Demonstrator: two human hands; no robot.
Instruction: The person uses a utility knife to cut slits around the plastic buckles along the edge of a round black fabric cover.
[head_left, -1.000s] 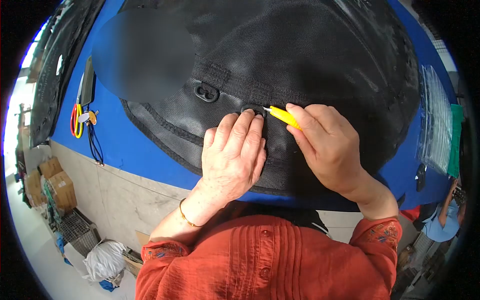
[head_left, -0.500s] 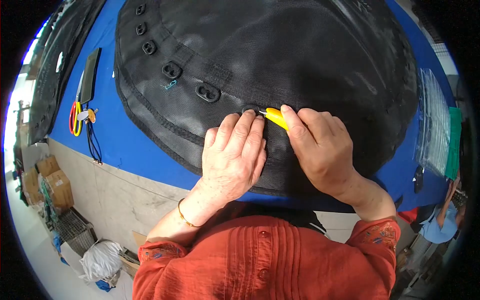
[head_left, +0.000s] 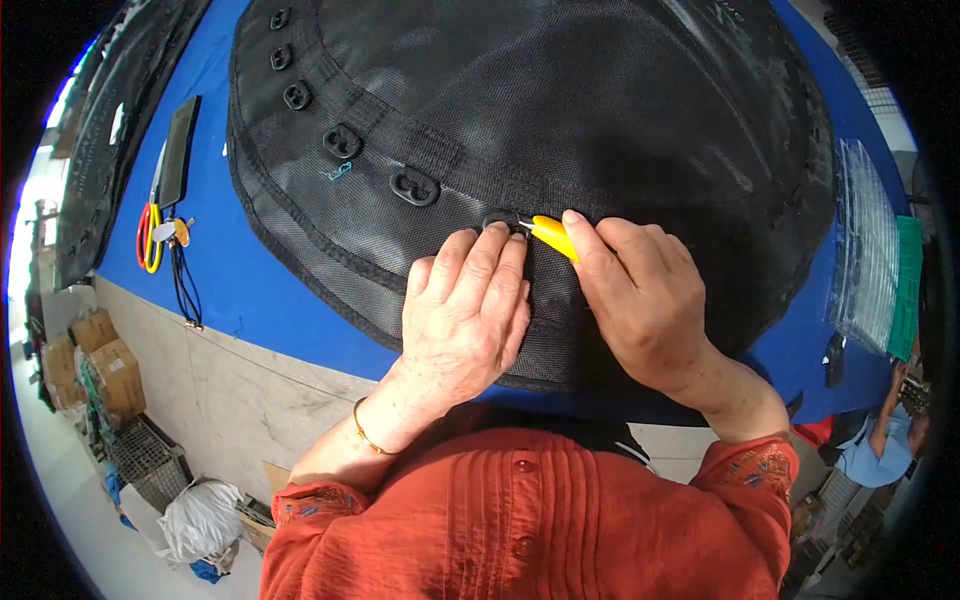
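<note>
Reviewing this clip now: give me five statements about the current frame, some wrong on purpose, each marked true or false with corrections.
1. The left hand lies over the black fabric. True.
2. The yellow tool is in the left hand. False: the right hand holds it.
3. The scissors lie on the blue table. True.
4. The bracelet is on the right arm. False: it is on the left one.
5. The green item is at the picture's left. False: it is at the right.
</note>
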